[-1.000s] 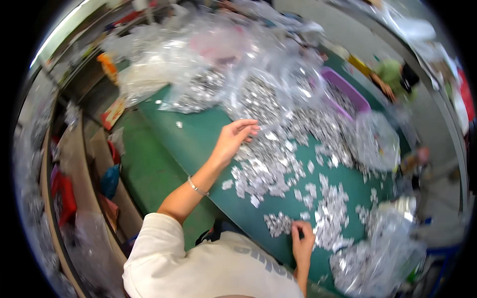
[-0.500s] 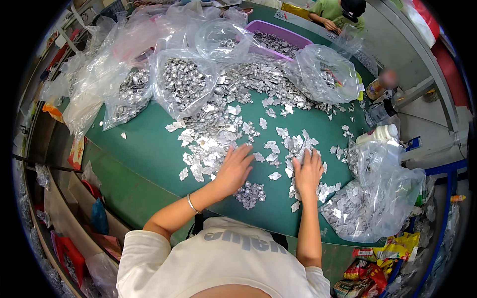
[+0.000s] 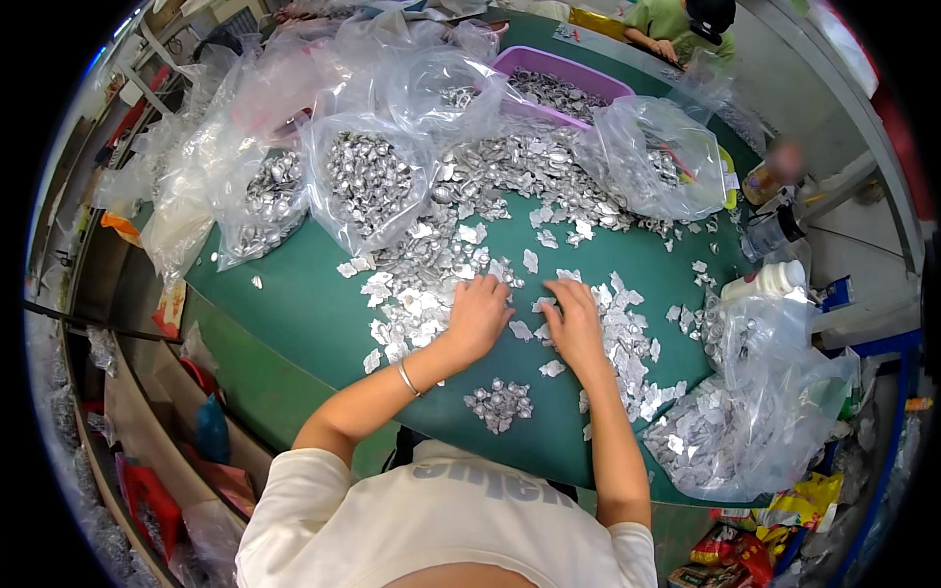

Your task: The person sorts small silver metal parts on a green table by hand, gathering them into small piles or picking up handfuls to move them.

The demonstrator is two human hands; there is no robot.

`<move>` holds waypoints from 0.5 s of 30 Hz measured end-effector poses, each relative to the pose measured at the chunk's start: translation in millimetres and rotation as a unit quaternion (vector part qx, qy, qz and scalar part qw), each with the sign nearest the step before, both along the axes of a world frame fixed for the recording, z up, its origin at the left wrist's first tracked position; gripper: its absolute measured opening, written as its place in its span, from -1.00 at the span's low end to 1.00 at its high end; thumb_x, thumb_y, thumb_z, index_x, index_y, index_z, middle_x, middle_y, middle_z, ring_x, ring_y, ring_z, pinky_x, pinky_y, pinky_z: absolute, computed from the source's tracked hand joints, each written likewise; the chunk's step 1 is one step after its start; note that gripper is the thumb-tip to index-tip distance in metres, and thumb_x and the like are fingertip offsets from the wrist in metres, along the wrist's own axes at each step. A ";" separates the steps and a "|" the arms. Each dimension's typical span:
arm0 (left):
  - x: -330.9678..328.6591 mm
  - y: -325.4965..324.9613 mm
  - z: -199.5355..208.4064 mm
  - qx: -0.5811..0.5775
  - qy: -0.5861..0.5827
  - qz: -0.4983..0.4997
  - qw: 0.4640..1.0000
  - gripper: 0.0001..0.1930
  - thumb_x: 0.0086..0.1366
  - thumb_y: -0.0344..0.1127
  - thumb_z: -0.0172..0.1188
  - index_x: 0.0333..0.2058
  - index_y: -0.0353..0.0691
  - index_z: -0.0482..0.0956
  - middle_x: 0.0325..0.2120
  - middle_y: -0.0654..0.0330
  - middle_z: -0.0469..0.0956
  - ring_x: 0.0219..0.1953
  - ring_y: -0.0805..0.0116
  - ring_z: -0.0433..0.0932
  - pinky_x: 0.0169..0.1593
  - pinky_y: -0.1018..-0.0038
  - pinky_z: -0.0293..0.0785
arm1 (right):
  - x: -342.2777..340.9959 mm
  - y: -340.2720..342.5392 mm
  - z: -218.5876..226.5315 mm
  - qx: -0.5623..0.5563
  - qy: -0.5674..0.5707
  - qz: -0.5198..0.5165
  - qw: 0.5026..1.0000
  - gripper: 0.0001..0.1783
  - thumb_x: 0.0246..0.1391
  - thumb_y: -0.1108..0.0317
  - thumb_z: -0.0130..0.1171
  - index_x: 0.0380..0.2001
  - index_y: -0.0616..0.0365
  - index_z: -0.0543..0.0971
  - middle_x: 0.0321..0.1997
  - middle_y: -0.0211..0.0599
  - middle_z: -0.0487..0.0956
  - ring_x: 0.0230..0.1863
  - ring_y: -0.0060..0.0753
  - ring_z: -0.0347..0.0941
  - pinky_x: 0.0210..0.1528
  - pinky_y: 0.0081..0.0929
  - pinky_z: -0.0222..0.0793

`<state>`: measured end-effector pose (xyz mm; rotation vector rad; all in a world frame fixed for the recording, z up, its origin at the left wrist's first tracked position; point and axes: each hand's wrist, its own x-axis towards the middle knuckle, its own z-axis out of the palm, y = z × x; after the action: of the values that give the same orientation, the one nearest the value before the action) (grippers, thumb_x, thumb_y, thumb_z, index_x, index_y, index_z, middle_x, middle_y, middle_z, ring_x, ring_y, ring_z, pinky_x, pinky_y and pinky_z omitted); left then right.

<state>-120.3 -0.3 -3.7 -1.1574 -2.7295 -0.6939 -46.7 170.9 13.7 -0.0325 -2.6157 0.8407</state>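
Flat silvery metal pieces (image 3: 417, 318) lie in a loose heap at the middle left. My left hand (image 3: 480, 316) rests on the right edge of this heap, fingers slightly bent and apart, with no piece visibly gripped. Just across a narrow gap, my right hand (image 3: 575, 323) reaches in with its fingers spread. A single metal piece (image 3: 542, 305) shows by its thumb and forefinger. More flat pieces (image 3: 632, 353) are spread to the right of that hand. Nearer to me, a small cluster of darker, lumpy metal pieces (image 3: 498, 405) sits apart on the green table (image 3: 294, 309).
Clear plastic bags of metal parts (image 3: 368, 181) stand at the back left, and another bag (image 3: 716, 431) slumps at the right edge. Behind the big heap is a purple bin (image 3: 564, 69). Bottles (image 3: 769, 279) line the right side. A person in green (image 3: 676, 34) sits at the far right.
My right hand has moved left, off the right-hand pieces and toward my left hand. The left hand stays beside the heap. The whole view has shifted slightly.
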 end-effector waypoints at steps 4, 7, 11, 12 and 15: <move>-5.7 -6.7 -5.3 0.070 -0.001 -0.038 0.997 -0.79 0.05 -0.40 0.29 -0.31 -0.25 0.52 -0.37 0.11 0.43 -0.25 0.11 0.41 -0.18 0.27 0.33 | -34.3 -15.7 -14.6 0.014 0.002 0.055 0.998 -0.65 -0.12 0.52 0.25 -0.17 0.23 0.52 -0.12 -0.18 0.47 -0.06 -0.06 0.36 -0.04 -0.23 0.30; -5.8 -10.4 -3.3 0.105 -0.018 -0.051 0.993 -0.80 0.05 -0.45 0.28 -0.31 -0.27 0.51 -0.38 0.10 0.44 -0.26 0.08 0.40 -0.18 0.26 0.34 | -38.8 -18.3 -20.2 0.025 -0.026 0.039 0.999 -0.73 -0.13 0.51 0.25 -0.26 0.22 0.52 -0.19 -0.21 0.47 -0.08 -0.08 0.37 -0.06 -0.23 0.30; -1.9 -14.7 2.8 0.165 -0.056 -0.047 0.984 -0.81 0.05 -0.52 0.25 -0.32 -0.29 0.49 -0.38 0.09 0.44 -0.28 0.06 0.40 -0.19 0.28 0.35 | -4.1 -23.5 8.0 -0.034 -0.076 0.068 0.994 -0.78 -0.16 0.47 0.30 -0.37 0.21 0.53 -0.33 -0.21 0.49 -0.14 -0.09 0.41 -0.09 -0.23 0.32; -1.7 -16.3 2.6 0.178 -0.065 -0.044 0.981 -0.81 0.05 -0.54 0.25 -0.32 -0.29 0.49 -0.39 0.09 0.44 -0.28 0.06 0.39 -0.19 0.28 0.36 | 8.9 -25.6 13.8 -0.056 -0.102 0.092 0.989 -0.79 -0.17 0.46 0.31 -0.38 0.21 0.54 -0.35 -0.21 0.49 -0.16 -0.09 0.42 -0.09 -0.23 0.32; -2.9 -19.9 1.7 0.199 -0.086 -0.050 0.975 -0.82 0.04 -0.58 0.23 -0.34 -0.30 0.49 -0.39 0.07 0.45 -0.27 0.04 0.40 -0.19 0.28 0.36 | 41.2 -28.6 18.7 -0.025 -0.208 0.202 0.957 -0.78 -0.17 0.42 0.33 -0.40 0.22 0.54 -0.37 -0.17 0.50 -0.21 -0.08 0.43 -0.13 -0.23 0.34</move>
<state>-123.1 -20.3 -2.0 -1.1845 -2.4994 -1.3381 -5.5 142.3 32.4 0.3629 -3.0501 1.1424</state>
